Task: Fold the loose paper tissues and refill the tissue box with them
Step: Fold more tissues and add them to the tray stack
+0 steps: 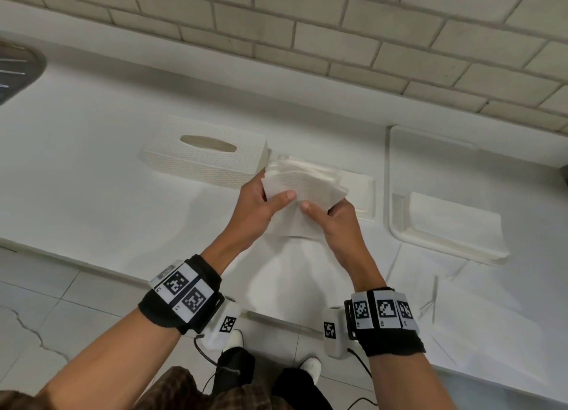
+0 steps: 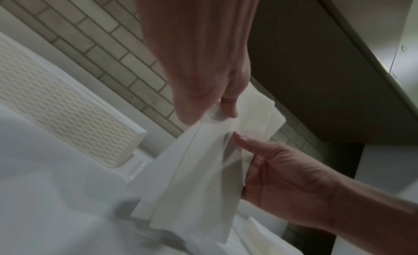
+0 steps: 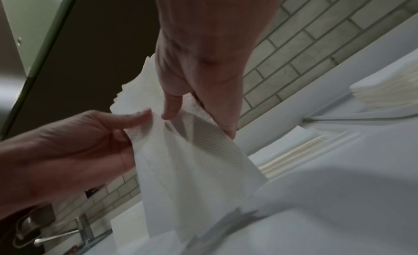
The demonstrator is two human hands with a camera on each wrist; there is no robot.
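Both hands hold one white paper tissue (image 1: 302, 183) in the air above the counter. My left hand (image 1: 270, 200) pinches its left part, thumb on top. My right hand (image 1: 325, 211) pinches its right part the same way. The tissue (image 2: 203, 169) hangs down between the hands in loose folds, as the right wrist view shows too (image 3: 192, 160). The white woven tissue box cover (image 1: 206, 159) with an oval slot lies just left of the hands. Behind the held tissue, the box's flat base (image 1: 364, 194) carries a pile of folded tissues (image 1: 316, 166).
A white tray (image 1: 396, 225) at the right holds a stack of tissues (image 1: 455, 222). A brick-tiled wall (image 1: 307, 40) runs along the back of the white counter (image 1: 92, 163). A sink (image 1: 15, 71) lies at far left, with a tap (image 3: 83, 228) beside it.
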